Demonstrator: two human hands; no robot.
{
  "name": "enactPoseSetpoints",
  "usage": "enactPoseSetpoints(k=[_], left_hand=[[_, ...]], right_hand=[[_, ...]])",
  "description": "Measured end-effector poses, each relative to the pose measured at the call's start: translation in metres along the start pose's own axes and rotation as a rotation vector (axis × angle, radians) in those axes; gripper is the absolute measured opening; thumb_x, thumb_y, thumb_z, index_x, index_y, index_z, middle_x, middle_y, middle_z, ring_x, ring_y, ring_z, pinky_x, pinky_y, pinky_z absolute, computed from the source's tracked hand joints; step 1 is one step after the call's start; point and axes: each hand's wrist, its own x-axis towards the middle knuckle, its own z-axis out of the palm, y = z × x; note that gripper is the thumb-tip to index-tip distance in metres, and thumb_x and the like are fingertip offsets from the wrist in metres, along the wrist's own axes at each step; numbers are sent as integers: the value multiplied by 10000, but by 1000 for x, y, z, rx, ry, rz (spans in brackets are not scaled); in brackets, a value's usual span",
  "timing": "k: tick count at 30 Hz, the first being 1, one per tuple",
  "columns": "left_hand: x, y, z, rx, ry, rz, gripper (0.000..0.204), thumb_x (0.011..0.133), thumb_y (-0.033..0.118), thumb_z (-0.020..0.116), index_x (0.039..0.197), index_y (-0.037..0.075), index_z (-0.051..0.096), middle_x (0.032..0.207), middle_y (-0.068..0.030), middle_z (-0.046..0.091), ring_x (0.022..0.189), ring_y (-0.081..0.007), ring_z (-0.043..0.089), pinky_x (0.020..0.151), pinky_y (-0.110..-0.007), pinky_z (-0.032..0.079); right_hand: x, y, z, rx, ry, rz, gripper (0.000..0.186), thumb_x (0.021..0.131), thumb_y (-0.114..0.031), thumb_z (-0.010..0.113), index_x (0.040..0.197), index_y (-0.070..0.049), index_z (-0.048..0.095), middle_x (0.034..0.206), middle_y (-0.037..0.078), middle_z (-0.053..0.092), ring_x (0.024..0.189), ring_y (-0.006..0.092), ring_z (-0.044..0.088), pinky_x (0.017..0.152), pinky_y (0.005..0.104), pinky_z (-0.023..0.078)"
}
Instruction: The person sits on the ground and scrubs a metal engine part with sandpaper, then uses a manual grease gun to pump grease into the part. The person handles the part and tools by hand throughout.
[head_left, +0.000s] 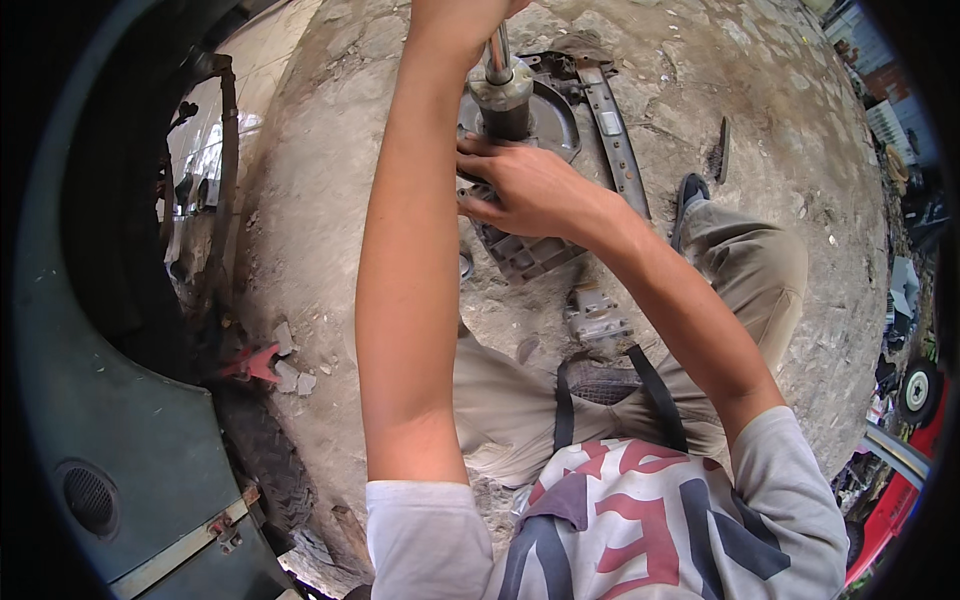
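A metal gearbox-like housing [525, 252] with a ribbed casing rests on the ground in front of me, between my legs. From it rises a dark cylinder with a pale metal collar [502, 92], and a shiny metal rod [498, 58] stands in the collar. My left hand [458, 22] is closed at the rod's upper end; the picture's top edge cuts off part of it. Just below the cylinder, my right hand [522, 185] lies on the housing with fingers stretched and thumb apart. My left forearm hides its fingertips.
Beside the housing lies a long metal bar with holes [612, 135]; a smaller metal casting [597, 315] is nearer me. A green vehicle body panel [120, 440] and a red stand [252, 364] are at left. Clutter and a red wheeled machine [905, 480] line the right.
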Motion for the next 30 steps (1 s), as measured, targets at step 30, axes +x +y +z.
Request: enactPoseSetpoints(k=[30], left_hand=[[-13, -13, -38, -101, 26, -4, 479, 1031, 370, 597, 644, 153, 414, 523, 55, 312, 410, -71, 271, 405, -274, 210]], right_hand=[[-14, 2, -7, -201, -97, -87, 531, 878, -346, 728, 1294, -29, 637, 1228, 165, 675, 1116, 350, 651, 913, 455, 544]])
